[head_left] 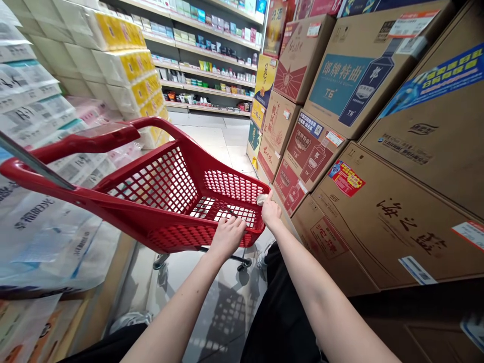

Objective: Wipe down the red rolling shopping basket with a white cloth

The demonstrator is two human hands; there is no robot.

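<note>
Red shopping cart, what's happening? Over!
Left hand on rim of red shopping cart. Right hand at its corner, whitish wad there. Stacked liquor cartons close on right.

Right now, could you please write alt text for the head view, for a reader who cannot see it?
A person's left hand and right hand rest on the edge of a red cart in a shop. Cartons are stacked on the right, wrapped packs on the left, with stocked shelves beyond.

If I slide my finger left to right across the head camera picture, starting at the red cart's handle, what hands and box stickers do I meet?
Red cart handle → left hand → right hand → red-and-yellow sticker → white-and-blue label → red-and-white label at the far right.
</note>
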